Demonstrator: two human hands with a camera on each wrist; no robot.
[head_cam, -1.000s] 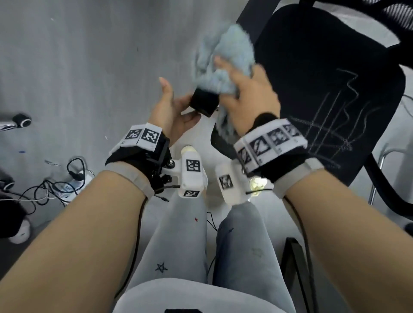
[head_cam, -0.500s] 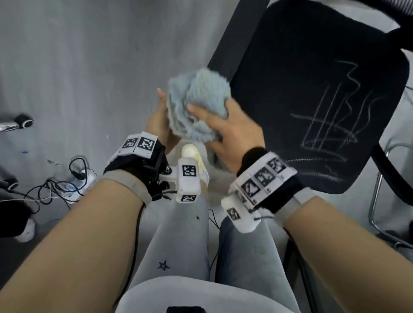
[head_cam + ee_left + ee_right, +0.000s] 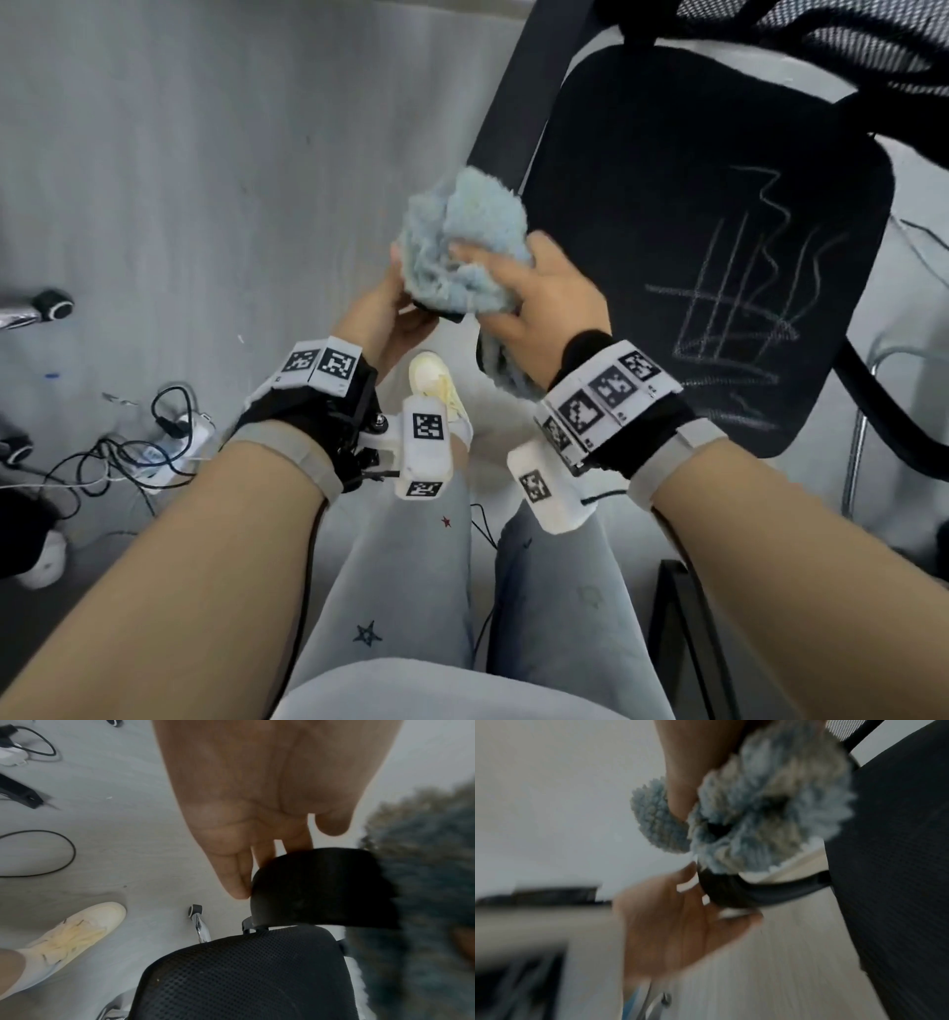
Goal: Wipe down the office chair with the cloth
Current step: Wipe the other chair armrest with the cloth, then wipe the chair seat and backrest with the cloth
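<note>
One fluffy blue cloth (image 3: pixel 464 241), and our right hand (image 3: pixel 544 303) has it bunched tight, fingers curled into the pile, pressing it over the front end of one black armrest (image 3: pixel 321 888) of the office chair (image 3: pixel 667 154). Our left hand (image 3: pixel 382 321) is slack, straight fingers just touching that armrest's tip. One set of chalky lines (image 3: pixel 734 308) marks the seat. One pale shoe (image 3: pixel 436 380) shows on the floor below.

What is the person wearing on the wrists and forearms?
The forearms are bare, no sleeves. Each wrist carries a black wrap with a grey strap, white tiles printed with black square markers, and a white camera block. A thin black cable runs along the left forearm.
</note>
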